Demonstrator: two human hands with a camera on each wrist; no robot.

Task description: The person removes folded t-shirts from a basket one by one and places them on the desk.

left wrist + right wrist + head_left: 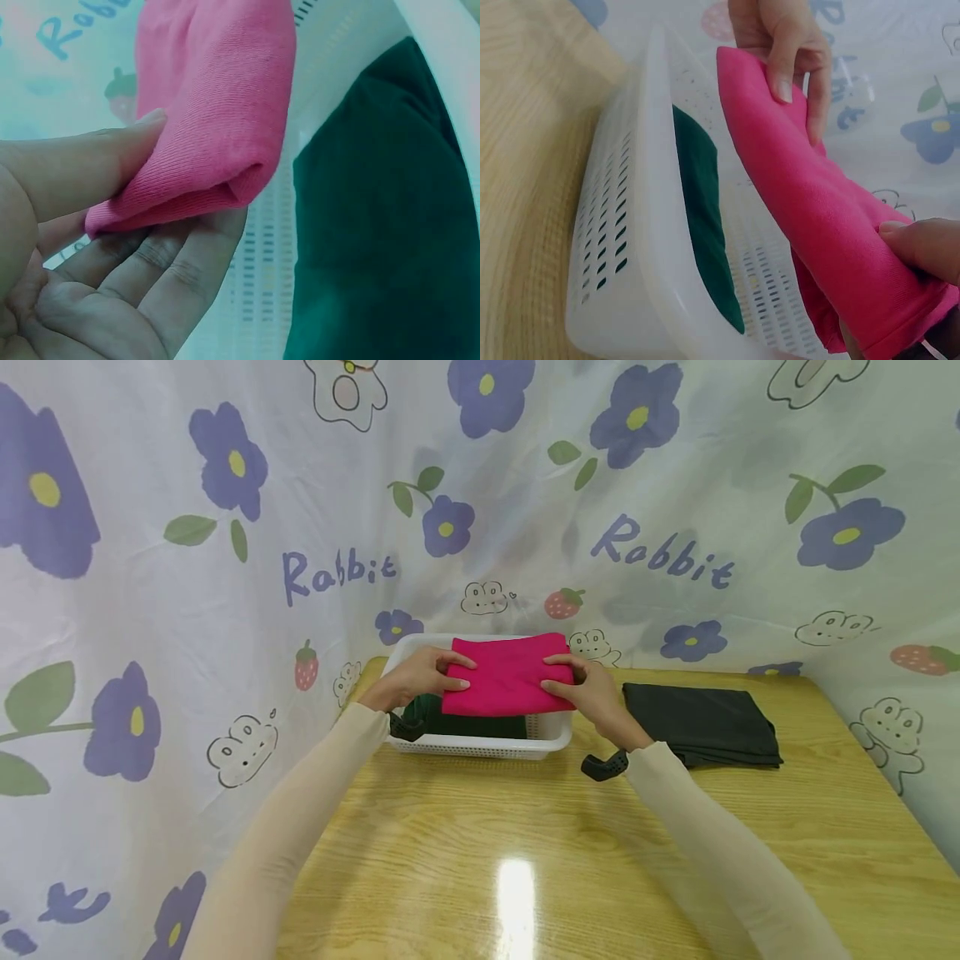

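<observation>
In the head view, the pink cloth (510, 677) you hold hides the far right corner of the white basket (480, 746) and much of the green cloth (480, 727) inside it. Your left hand (416, 677) covers part of the basket's left rim, and its fingertips disappear behind the pink cloth in the left wrist view. Your right hand (588, 691) is cut off by the right wrist view's edge. Your right forearm masks the near left corner of the black cloth (705, 722). Both your sleeves (322, 785) and the near end of the worktop (420, 860) run out of frame.
</observation>
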